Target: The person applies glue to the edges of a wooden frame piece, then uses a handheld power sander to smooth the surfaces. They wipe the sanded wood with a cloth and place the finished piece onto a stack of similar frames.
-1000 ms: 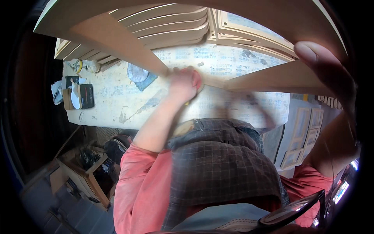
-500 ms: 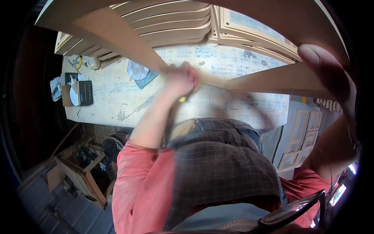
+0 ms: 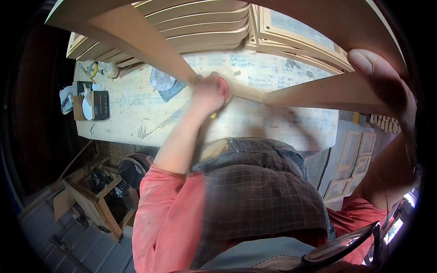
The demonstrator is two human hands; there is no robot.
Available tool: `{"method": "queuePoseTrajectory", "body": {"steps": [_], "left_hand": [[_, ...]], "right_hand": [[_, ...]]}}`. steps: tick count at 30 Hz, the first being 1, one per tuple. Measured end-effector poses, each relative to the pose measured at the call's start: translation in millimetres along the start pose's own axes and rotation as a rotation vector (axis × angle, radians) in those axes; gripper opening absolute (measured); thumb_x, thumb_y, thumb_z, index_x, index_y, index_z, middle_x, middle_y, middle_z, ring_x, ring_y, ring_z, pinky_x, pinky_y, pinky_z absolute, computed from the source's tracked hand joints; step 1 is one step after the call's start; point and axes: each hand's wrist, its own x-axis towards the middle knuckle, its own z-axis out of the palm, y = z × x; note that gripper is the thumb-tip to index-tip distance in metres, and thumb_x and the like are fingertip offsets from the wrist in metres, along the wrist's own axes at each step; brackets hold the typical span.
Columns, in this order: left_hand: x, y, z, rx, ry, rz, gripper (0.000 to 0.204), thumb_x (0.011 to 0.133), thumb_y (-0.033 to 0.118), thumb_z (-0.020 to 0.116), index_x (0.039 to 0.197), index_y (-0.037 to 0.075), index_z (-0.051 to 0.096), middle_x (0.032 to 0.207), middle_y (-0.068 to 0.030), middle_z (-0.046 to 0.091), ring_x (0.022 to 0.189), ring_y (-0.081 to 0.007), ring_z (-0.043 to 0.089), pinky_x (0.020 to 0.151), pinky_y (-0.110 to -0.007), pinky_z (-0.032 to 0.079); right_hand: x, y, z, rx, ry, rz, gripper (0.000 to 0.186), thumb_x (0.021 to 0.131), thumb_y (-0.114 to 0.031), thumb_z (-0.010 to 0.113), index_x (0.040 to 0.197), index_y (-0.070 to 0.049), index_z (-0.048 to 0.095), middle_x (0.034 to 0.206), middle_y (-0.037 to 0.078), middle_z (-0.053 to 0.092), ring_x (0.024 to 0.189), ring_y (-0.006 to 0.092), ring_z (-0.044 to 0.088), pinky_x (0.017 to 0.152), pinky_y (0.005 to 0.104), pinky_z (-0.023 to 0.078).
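Observation:
A large wooden frame point(image 3: 132, 36) stands up close to me, its upper board sweeping across the top of the view and its lower rail down over the table. My left hand point(image 3: 208, 94) is curled around a red, round-edged pad point(image 3: 223, 88) and presses it at the frame's lower left corner. The pad's underside is hidden, so its exact kind does not show. At the right, my right hand point(image 3: 387, 75) grips the frame's board, with the thumb lying along its face and the fingers mostly behind it.
Below the frame is a pale, stained worktable point(image 3: 123, 125). Curved wooden pieces point(image 3: 200, 27) are stacked at the back, beside more frames point(image 3: 296, 36). A grey-blue cloth point(image 3: 166, 85) and an open box point(image 3: 95, 107) lie left. Small frames point(image 3: 348, 159) lean at the right.
My left hand and the red pad stay at the same corner, less blurred now. The frame and my right hand hold nearly the same place; the view has shifted slightly.

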Motion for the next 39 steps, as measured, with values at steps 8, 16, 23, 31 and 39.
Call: {"method": "queuePoseTrajectory", "body": {"steps": [8, 16, 23, 31, 39], "left_hand": [[-28, 69, 59, -0.038, -0.156, 0.221, 0.053, 0.079, 0.009, 0.064, 0.129, 0.009, 0.049, 0.128, -0.0295, 0.044, 0.115, -0.0444, 0.054, 0.094, -0.044, 0.051], [0, 21, 40, 0.122, 0.032, 0.169, 0.039, 0.08, 0.014, 0.062, 0.117, 0.011, 0.052, 0.115, -0.0272, 0.053, 0.1, -0.0421, 0.061, 0.087, -0.045, 0.054], [-8, 63, 44, 0.167, 0.047, 0.291, 0.024, 0.084, 0.016, 0.061, 0.106, 0.009, 0.057, 0.109, -0.0254, 0.052, 0.093, -0.0386, 0.061, 0.081, -0.043, 0.053], [14, 88, 74, 0.174, 0.202, 0.449, 0.019, 0.086, 0.016, 0.059, 0.104, 0.01, 0.061, 0.099, -0.0237, 0.056, 0.089, -0.0373, 0.059, 0.078, -0.042, 0.053], [8, 87, 72, 0.128, 0.118, 0.445, 0.025, 0.086, 0.015, 0.058, 0.111, 0.015, 0.057, 0.111, -0.0295, 0.05, 0.084, -0.0409, 0.063, 0.077, -0.045, 0.054]], "right_hand": [[-17, -11, -7, -0.011, -0.014, 0.05, 0.064, 0.08, -0.029, 0.076, 0.136, -0.005, 0.053, 0.122, 0.016, 0.061, 0.109, 0.0265, 0.06, 0.095, 0.0363, 0.047], [-16, -18, 0, -0.018, 0.001, 0.003, 0.065, 0.08, -0.03, 0.076, 0.136, -0.005, 0.053, 0.123, 0.016, 0.061, 0.11, 0.0266, 0.06, 0.095, 0.0364, 0.047], [-26, -24, 4, -0.013, 0.004, 0.021, 0.067, 0.08, -0.03, 0.076, 0.137, -0.005, 0.052, 0.123, 0.016, 0.06, 0.11, 0.0266, 0.06, 0.096, 0.0365, 0.047], [-28, -29, 5, -0.013, 0.007, -0.001, 0.068, 0.08, -0.03, 0.076, 0.138, -0.006, 0.052, 0.124, 0.016, 0.06, 0.111, 0.0267, 0.059, 0.096, 0.0366, 0.046], [-32, -35, 4, -0.011, -0.001, 0.02, 0.069, 0.079, -0.031, 0.076, 0.138, -0.006, 0.051, 0.125, 0.016, 0.06, 0.111, 0.0268, 0.059, 0.097, 0.0367, 0.046]]}}
